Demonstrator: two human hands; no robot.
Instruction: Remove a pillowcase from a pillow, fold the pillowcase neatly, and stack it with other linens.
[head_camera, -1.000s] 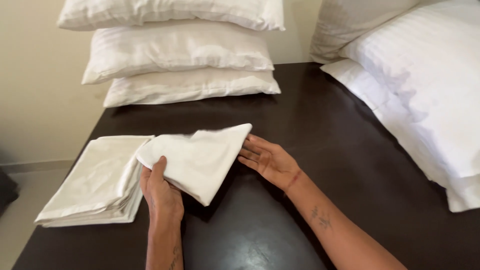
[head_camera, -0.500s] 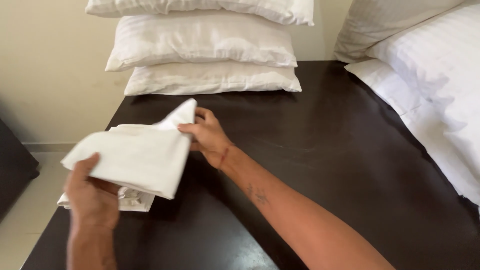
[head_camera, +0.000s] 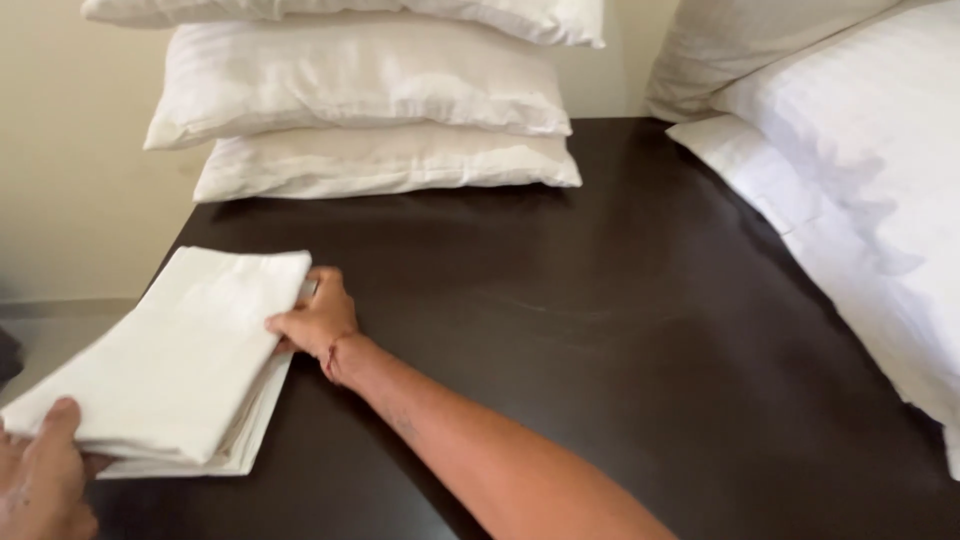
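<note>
Both hands are on the stack of folded white cloths (head_camera: 170, 355) at the bench's (head_camera: 600, 330) left edge in the head view: my left hand (head_camera: 40, 480) grips its near corner, thumb on top, my right hand (head_camera: 315, 320) curls against its far side. I judge the top piece folded and laid, with only squaring up left; white pillows (head_camera: 370, 110) lie piled behind.

From where I'm standing, the left hand (head_camera: 40, 480) is mostly chopped off by the bottom-left corner, only thumb and knuckles show. The right hand (head_camera: 315, 318) has its fingertips tucked under the stack of folded white cloths (head_camera: 170, 350), so can't see them. Top pillow (head_camera: 350, 10) on the pile is cut by the upper edge, and the striped pillows (head_camera: 850, 150) run off the right side.
</note>
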